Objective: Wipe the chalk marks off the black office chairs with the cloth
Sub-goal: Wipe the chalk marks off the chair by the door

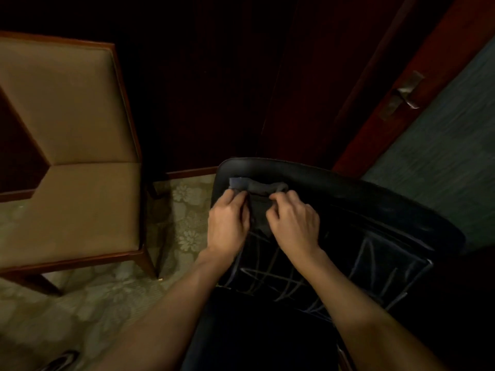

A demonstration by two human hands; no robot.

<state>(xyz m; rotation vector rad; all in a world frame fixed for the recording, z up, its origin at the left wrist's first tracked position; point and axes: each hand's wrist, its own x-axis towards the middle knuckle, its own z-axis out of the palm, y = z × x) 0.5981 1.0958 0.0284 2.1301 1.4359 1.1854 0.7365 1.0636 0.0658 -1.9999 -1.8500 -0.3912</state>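
While both hands, left hand [227,223] & right hand [294,223], pinch the dark grey cloth [257,187] atop the black leather chair back [361,210], I note white chalk marks [281,279] lie below, toward wrists; cloth's long axis runs left-right.

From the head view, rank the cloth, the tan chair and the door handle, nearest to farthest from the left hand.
1. Cloth: held in the left hand, on the black chair's back.
2. Tan chair: to the left.
3. Door handle: far upper right.

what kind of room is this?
Probably a hotel or formal meeting room: tan upholstered wooden armchair, floral patterned carpet, dark red wooden door with metal lever handle.
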